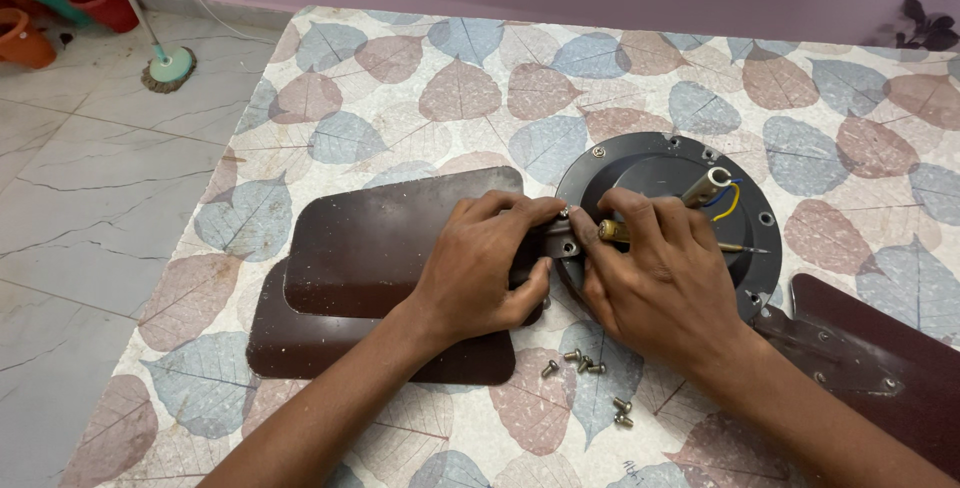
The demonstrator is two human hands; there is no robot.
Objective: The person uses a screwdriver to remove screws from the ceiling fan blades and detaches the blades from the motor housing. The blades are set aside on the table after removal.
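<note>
Fan blade [390,238], dark brown, is being pinched at its metal bracket by the left hand [480,268] against the round motor housing [670,208] near the table's right edge. A screwdriver [640,235] is being gripped tightly by the right hand [660,283]; judging by this, the tip is best being kept square in the screw. Loose screws [580,361] are lying toward the near edge. No packages or labels are being shown.

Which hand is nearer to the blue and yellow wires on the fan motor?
Right. The right hand lies over the fan motor just below the wires, gripping a screwdriver. The left hand sits farther left, on the blade bracket.
</note>
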